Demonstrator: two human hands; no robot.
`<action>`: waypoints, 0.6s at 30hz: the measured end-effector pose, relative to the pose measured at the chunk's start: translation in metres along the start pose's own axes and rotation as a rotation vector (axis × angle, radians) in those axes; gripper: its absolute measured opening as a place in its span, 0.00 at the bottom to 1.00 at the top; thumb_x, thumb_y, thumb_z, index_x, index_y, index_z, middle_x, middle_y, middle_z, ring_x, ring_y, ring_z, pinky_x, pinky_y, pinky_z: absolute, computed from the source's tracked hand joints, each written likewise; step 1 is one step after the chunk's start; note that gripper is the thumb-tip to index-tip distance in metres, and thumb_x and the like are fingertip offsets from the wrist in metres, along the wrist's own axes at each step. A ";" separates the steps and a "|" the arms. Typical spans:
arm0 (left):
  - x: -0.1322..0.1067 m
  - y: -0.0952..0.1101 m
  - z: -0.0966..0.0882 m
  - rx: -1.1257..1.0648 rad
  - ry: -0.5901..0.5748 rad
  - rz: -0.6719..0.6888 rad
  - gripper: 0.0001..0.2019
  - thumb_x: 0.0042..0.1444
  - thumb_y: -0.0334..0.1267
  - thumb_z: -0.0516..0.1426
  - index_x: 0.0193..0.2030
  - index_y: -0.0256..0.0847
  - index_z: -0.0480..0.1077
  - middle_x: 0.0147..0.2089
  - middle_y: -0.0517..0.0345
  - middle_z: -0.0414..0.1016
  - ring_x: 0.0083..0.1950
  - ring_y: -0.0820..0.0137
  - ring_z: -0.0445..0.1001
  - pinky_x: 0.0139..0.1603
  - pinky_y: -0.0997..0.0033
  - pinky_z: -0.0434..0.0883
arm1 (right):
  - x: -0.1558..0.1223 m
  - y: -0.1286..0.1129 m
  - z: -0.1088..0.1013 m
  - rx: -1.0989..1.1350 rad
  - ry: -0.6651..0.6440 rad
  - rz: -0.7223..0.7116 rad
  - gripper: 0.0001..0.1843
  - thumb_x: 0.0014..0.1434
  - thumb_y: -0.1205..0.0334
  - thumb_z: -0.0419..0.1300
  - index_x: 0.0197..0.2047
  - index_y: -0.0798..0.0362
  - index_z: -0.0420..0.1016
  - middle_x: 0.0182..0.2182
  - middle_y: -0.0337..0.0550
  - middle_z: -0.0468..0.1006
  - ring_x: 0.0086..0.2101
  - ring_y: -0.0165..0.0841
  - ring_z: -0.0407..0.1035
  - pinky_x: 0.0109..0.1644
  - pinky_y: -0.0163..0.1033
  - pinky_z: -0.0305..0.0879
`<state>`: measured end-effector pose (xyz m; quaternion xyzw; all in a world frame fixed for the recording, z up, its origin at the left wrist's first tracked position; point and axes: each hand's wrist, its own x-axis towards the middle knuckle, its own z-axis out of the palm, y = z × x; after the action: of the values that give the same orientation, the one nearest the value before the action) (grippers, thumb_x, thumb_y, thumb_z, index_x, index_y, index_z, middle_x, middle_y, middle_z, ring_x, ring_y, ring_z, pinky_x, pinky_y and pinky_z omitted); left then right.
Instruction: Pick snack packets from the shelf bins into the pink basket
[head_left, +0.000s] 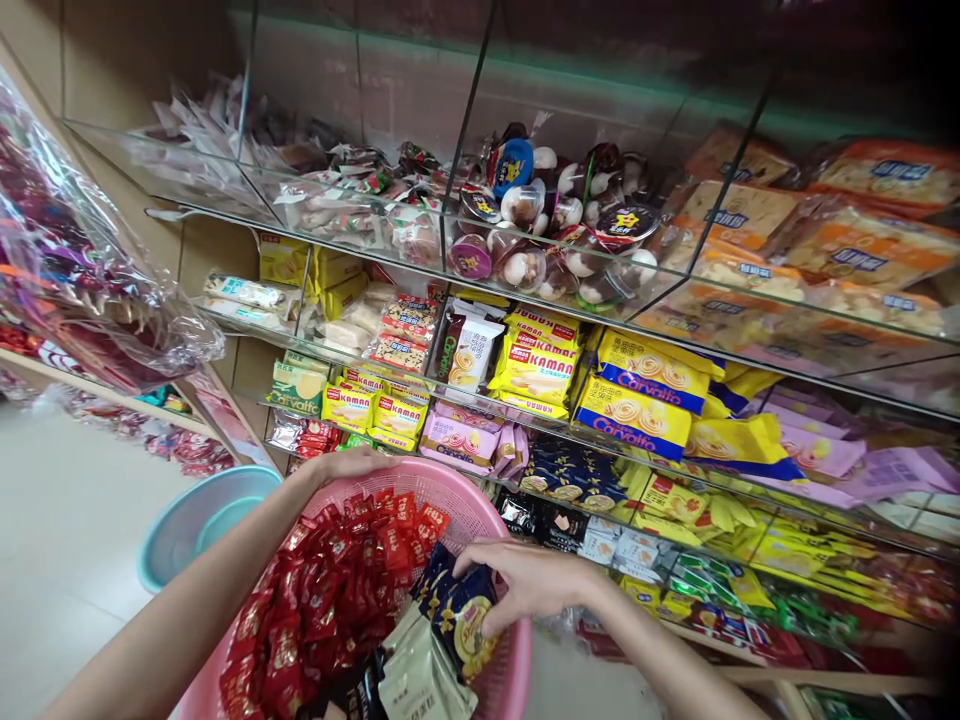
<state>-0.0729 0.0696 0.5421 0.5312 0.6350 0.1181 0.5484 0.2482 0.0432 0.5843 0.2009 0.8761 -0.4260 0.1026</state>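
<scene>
A pink plastic basket (504, 655) is in front of me, tilted a little. My left hand (346, 466) grips its far rim, and the fingertips are hidden behind the edge. Inside the basket lie many small red shiny packets (322, 590), pale silver-green packets (424, 668) and a black packet (352, 690). My right hand (525, 580) reaches in at the right side, its thumb and fingers closed around several dark blue snack packets (466, 622) with gold print. These packets rest against the basket's right wall.
Glass-fronted shelves (555, 250) of packaged snacks rise beyond the basket. Matching dark blue packets (574, 475) sit in a lower compartment. A light blue basin (169, 535) stands on the floor at left. Clear plastic wrapping (112, 250) covers goods at the far left.
</scene>
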 end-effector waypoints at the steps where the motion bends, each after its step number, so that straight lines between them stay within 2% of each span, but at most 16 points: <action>1: 0.000 0.001 0.000 0.001 0.002 -0.005 0.28 0.44 0.64 0.54 0.33 0.38 0.77 0.34 0.52 0.79 0.33 0.63 0.75 0.33 0.71 0.70 | -0.003 0.001 0.002 0.009 0.023 -0.012 0.33 0.45 0.52 0.66 0.55 0.47 0.65 0.45 0.41 0.69 0.43 0.35 0.65 0.47 0.36 0.60; 8: -0.006 0.012 0.004 -0.022 0.019 -0.023 0.28 0.44 0.63 0.55 0.32 0.37 0.77 0.34 0.52 0.79 0.33 0.63 0.75 0.32 0.71 0.71 | -0.018 0.000 0.020 0.094 0.171 -0.062 0.34 0.46 0.59 0.64 0.58 0.48 0.61 0.53 0.44 0.62 0.54 0.35 0.57 0.57 0.36 0.54; 12: -0.005 0.011 0.004 -0.026 0.028 -0.011 0.27 0.43 0.62 0.56 0.33 0.37 0.77 0.34 0.52 0.79 0.34 0.63 0.75 0.33 0.71 0.71 | -0.025 -0.008 0.028 0.071 0.216 -0.002 0.37 0.45 0.62 0.62 0.60 0.46 0.59 0.57 0.43 0.59 0.57 0.37 0.55 0.60 0.37 0.51; 14: -0.003 0.009 0.004 -0.032 0.021 -0.011 0.28 0.43 0.62 0.55 0.33 0.37 0.77 0.35 0.52 0.79 0.35 0.62 0.76 0.34 0.70 0.71 | -0.026 -0.010 0.031 0.040 0.237 0.031 0.37 0.45 0.60 0.63 0.60 0.46 0.59 0.58 0.44 0.59 0.58 0.39 0.53 0.60 0.40 0.50; 18: -0.001 0.005 0.004 -0.052 0.007 -0.024 0.29 0.44 0.64 0.54 0.36 0.37 0.77 0.37 0.50 0.79 0.36 0.61 0.76 0.35 0.69 0.72 | -0.024 -0.012 0.038 0.017 0.287 0.081 0.39 0.43 0.47 0.65 0.58 0.45 0.62 0.59 0.44 0.58 0.59 0.43 0.50 0.61 0.44 0.48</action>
<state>-0.0669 0.0688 0.5451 0.5085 0.6400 0.1298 0.5613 0.2643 -0.0003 0.5777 0.2958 0.8693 -0.3958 -0.0081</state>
